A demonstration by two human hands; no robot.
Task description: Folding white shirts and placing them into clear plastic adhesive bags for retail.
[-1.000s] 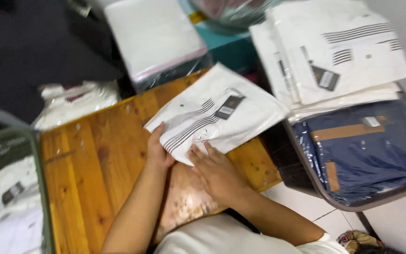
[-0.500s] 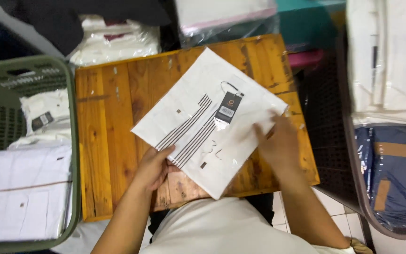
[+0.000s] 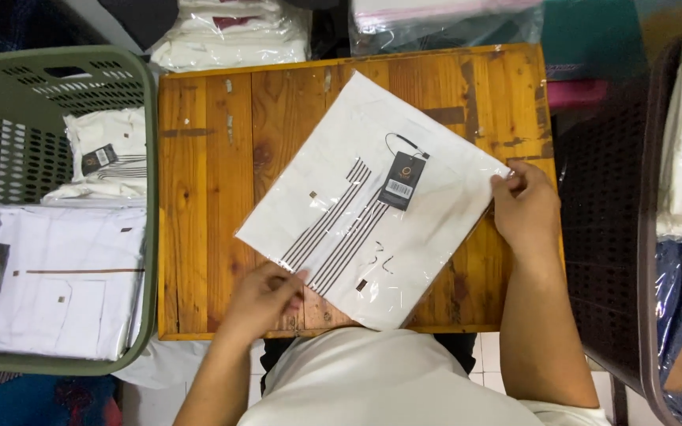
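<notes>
Head view: a green basket at nine o'clock holds folded white shirts. On the wooden table, a bagged white shirt lies at centre, tilted. The left hand presses its seven o'clock edge, fingers curled; the right hand pinches its three o'clock corner. A dark crate stands at three o'clock.

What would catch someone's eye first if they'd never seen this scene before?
A white folded shirt in a clear bag, with dark stripes and a black hang tag, lies askew in the middle of a wooden table. The left hand rests on its near corner and the right hand grips its right corner. On the left, a green basket holds more bagged white shirts.
</notes>
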